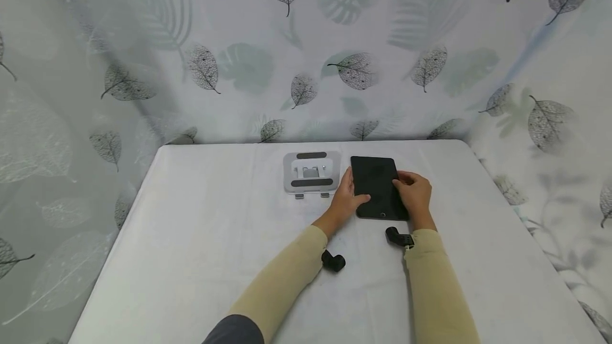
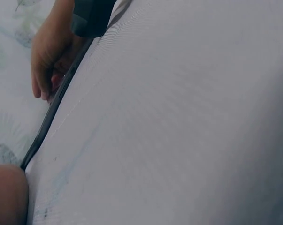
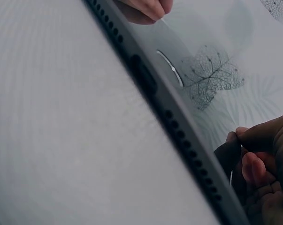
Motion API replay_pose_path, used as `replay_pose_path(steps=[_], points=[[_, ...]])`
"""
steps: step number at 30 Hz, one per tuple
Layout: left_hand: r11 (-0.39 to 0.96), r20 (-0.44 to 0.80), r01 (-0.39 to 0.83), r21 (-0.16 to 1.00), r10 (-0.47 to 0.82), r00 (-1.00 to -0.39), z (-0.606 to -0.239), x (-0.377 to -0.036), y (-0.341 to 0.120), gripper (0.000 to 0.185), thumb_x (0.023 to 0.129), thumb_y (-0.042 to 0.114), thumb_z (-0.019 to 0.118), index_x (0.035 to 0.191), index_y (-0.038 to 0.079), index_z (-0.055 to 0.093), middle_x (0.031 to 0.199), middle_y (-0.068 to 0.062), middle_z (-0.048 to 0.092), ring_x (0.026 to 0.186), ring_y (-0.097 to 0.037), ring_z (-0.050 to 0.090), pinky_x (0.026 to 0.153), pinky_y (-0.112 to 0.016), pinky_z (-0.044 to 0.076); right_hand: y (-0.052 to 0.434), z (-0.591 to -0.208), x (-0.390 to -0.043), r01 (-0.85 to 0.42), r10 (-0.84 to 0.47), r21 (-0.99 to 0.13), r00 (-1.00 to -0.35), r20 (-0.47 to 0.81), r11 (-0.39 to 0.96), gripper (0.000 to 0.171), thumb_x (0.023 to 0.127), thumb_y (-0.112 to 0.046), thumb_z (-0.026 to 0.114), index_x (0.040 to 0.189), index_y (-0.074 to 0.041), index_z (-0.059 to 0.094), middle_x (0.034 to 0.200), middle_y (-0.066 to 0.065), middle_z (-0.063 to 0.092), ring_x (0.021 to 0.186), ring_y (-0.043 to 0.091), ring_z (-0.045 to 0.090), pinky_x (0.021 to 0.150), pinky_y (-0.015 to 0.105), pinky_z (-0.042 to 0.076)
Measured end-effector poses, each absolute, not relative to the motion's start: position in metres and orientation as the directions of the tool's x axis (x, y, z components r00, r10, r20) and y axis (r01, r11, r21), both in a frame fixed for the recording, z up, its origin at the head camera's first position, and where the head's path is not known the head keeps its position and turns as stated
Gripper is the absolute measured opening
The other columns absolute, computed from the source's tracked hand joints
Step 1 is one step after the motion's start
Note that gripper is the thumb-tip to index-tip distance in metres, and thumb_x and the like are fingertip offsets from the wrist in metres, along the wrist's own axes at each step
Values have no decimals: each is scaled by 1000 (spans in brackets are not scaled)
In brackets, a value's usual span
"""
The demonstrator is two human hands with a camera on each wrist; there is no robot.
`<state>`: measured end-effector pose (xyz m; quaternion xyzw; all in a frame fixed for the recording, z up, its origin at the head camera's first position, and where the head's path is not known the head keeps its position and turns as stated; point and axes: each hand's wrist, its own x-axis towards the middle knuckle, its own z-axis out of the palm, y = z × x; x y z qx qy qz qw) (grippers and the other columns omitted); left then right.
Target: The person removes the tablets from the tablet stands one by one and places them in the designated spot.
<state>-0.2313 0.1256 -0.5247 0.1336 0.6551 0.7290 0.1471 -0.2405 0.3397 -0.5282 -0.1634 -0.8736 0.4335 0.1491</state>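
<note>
A black tablet (image 1: 375, 185) with a round home button at its near end is between my two hands, screen up, at the table's far right. My left hand (image 1: 343, 201) grips its left edge, the thumb lying over the screen and the fingers along the side. At the right edge my right hand (image 1: 415, 194) holds it with bent fingers. In the left wrist view the tablet (image 2: 57, 103) appears edge-on. The right wrist view shows the tablet's near edge (image 3: 146, 79), with a charging port between two rows of speaker holes. Fingers beneath the tablet are hidden.
A folded grey stand (image 1: 312, 173) with two dark pads lies just left of the tablet. White cloth covers the table (image 1: 201, 238). Leaf-patterned curtains (image 1: 258, 73) hang behind it and at both sides. Black wrist cameras (image 1: 334, 261) stick out from both sleeves.
</note>
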Motion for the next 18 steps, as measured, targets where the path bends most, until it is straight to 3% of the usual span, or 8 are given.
replay_pose_path(steps=[6,12,15,18], points=[[-137,0,-55,989,375,-927,-529,-228,123,95,93,-3,66,164,5,5,173,-15,7,161,-25,9,130,-39,16,337,-533,-237,147,408,-815,-905,117,560,34,96,-15,70,128,-3,71,123,21,72,112,34,68,97,43,53],[-161,2,-65,985,384,-923,-524,-228,119,92,94,-1,64,165,6,5,173,-14,6,161,-24,8,130,-39,16,336,-531,-238,145,452,-850,-884,119,507,34,98,-19,67,129,-5,70,124,17,72,108,24,66,85,19,48],[-109,-14,-58,992,369,-929,-520,-227,115,89,96,5,64,165,7,6,174,-11,7,161,-24,10,130,-39,17,331,-529,-241,119,487,-917,-869,89,380,36,98,-22,68,129,-4,70,121,10,72,102,11,64,82,10,46],[-13,-24,-30,999,340,-940,-513,-227,109,84,100,16,62,165,11,10,174,-5,10,160,-25,15,129,-40,20,324,-523,-243,61,519,-988,-855,24,145,40,98,-24,69,131,-2,68,112,0,72,98,5,64,83,12,50]])
